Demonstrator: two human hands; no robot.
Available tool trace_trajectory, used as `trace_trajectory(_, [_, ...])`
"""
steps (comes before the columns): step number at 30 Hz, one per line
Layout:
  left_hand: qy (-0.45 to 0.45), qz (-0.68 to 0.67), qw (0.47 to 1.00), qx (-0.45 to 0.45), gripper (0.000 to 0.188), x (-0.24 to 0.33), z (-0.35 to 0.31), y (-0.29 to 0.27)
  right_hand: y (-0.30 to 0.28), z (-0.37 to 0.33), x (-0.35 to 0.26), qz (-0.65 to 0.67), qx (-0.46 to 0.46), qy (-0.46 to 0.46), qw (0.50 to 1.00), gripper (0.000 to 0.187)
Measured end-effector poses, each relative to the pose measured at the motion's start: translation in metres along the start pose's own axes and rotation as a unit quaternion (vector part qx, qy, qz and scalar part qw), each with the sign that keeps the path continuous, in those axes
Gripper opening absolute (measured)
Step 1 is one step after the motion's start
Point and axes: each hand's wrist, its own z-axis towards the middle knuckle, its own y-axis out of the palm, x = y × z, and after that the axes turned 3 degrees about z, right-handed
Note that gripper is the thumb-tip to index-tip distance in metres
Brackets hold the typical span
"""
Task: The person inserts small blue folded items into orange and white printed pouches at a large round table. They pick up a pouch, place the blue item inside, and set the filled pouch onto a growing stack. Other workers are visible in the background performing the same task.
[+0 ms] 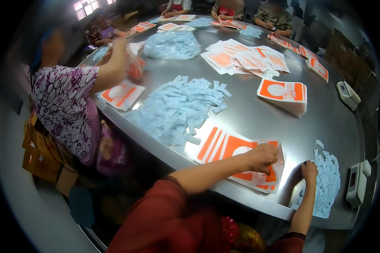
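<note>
A fanned stack of orange-and-white flat bags [232, 145] lies at the table edge in front of me. My left hand [261, 158] is over the right part of this stack, its fingers curled together and pointing down at the top bag. Whether it pinches the bag or something small is hidden. To the right, my right hand [309, 170] is at the left side of a pile of small light-blue sachets [327, 181]. Its fingers are bent and pressed together; what they hold, if anything, cannot be made out.
A larger sachet heap [177, 109] lies left on the metal table [240, 95]. Beyond are a bag stack [283, 95], loose bags [245, 59] and a clear plastic bag of sachets [173, 44]. Two white scales [356, 183] stand right. A co-worker [67, 101] handles bags at left; others sit opposite.
</note>
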Motion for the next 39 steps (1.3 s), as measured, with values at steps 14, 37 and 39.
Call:
trace_trajectory(14, [-0.023, 0.001, 0.999, 0.023, 0.03, 0.002, 0.001, 0.005, -0.033, -0.048, -0.005, -0.007, -0.006, -0.079, 0.997, 0.032])
trace_trajectory(37, [-0.045, -0.013, 0.999, 0.024, 0.042, 0.011, 0.006, -0.01, -0.049, -0.107, -0.002, 0.086, -0.057, 0.01, 0.995, 0.043])
trace_trajectory(39, [-0.032, -0.021, 0.999, 0.033, 0.042, 0.008, 0.005, -0.011, -0.035, -0.105, -0.006, 0.096, -0.03, 0.003, 0.995, 0.034])
